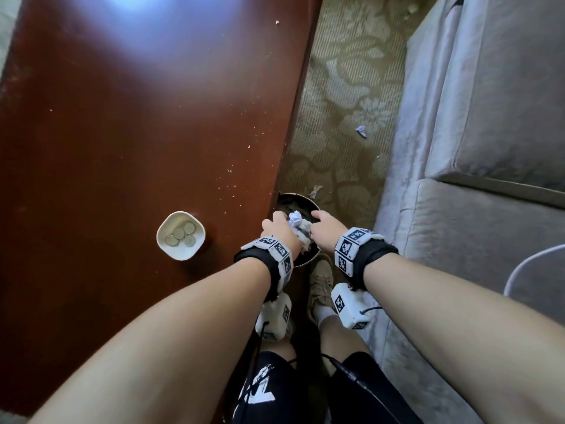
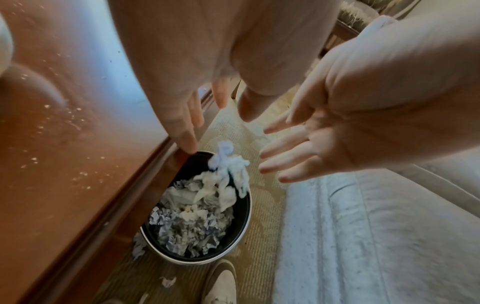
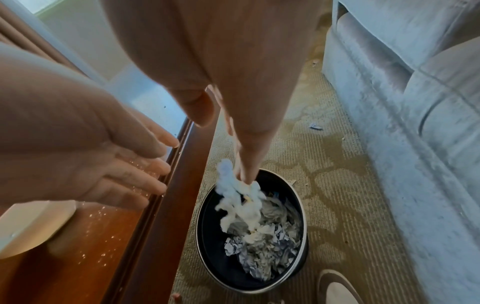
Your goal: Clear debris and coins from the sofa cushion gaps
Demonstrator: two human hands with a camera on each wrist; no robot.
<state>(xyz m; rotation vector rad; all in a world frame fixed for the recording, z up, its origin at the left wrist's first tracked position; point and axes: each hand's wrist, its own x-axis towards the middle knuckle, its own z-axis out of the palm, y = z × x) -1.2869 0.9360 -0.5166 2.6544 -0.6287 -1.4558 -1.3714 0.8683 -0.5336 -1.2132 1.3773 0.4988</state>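
Note:
Both hands hover side by side over a round black bin [image 1: 306,261] on the carpet between table and sofa. My left hand [image 1: 275,221] and my right hand [image 1: 322,223] have straight, spread fingers and grip nothing. A blurred wad of white paper and fluff [image 1: 298,225] hangs between and just under them, over the bin's mouth. In the left wrist view the wad [image 2: 228,164] is above the bin [image 2: 244,224], which holds crumpled paper. The right wrist view shows the wad [image 3: 235,197] right at my right fingertips [image 3: 246,174]. Several coins [image 1: 182,235] lie in a white dish [image 1: 163,247].
The brown table [image 1: 137,117], speckled with crumbs, is on the left, its edge touching the bin. The grey sofa [image 1: 474,240] runs along the right. Paper scraps [image 1: 361,131] [image 1: 315,191] lie on the patterned carpet. My shoe [image 1: 321,280] stands just behind the bin.

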